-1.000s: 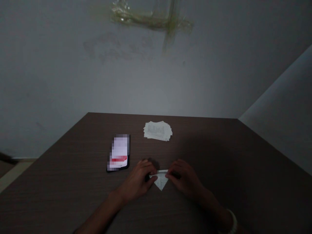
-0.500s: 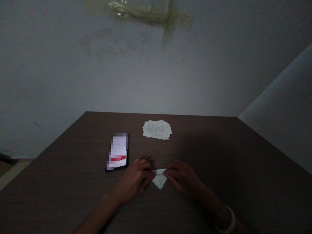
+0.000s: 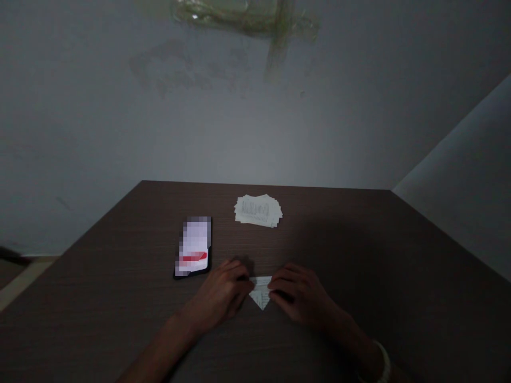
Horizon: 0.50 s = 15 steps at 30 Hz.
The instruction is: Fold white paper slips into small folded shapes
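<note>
A small sheet of printed paper (image 3: pixel 261 294), folded to a triangle with its tip toward me, lies on the dark wooden table. My left hand (image 3: pixel 227 287) grips its left corner between thumb and curled fingers. On the opposite side my right hand (image 3: pixel 300 291) has its fingertips closed at the paper's right corner. Both corners are hidden under the fingers. A pale bracelet circles my right wrist.
A loose stack of printed paper pieces (image 3: pixel 258 211) lies beyond my hands. Left of it rests a phone (image 3: pixel 194 247) with its screen lit. The table (image 3: pixel 120 255) meets a stained wall (image 3: pixel 255 117) at its far edge.
My right hand's fingertips have shifted slightly left over the paper's right side. My left hand and the folded paper stay nearly in place.
</note>
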Available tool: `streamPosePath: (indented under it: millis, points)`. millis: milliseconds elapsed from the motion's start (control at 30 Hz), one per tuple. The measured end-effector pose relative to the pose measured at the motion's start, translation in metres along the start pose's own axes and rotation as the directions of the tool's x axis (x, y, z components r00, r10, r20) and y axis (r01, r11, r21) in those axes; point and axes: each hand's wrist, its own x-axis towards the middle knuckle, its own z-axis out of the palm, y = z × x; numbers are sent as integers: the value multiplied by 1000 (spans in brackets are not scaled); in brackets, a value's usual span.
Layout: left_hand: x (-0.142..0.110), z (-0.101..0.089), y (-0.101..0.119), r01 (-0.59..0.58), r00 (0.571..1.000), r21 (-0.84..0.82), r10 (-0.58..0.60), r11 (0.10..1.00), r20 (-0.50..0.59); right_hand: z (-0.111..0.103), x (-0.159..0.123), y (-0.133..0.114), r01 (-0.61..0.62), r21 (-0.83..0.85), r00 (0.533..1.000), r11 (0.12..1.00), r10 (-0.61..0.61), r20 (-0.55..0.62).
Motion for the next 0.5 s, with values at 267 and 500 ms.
streamPosePath:
  millis: [267, 500]
  points:
    - [1, 3, -3, 7, 998, -85, -11, 996, -54, 2, 3, -4, -48, -7, 999, 999, 48, -15]
    - [0, -1, -2, -66, 998, 15, 67, 998, -16, 3, 1, -2, 67, -157, 998, 985, -67, 5]
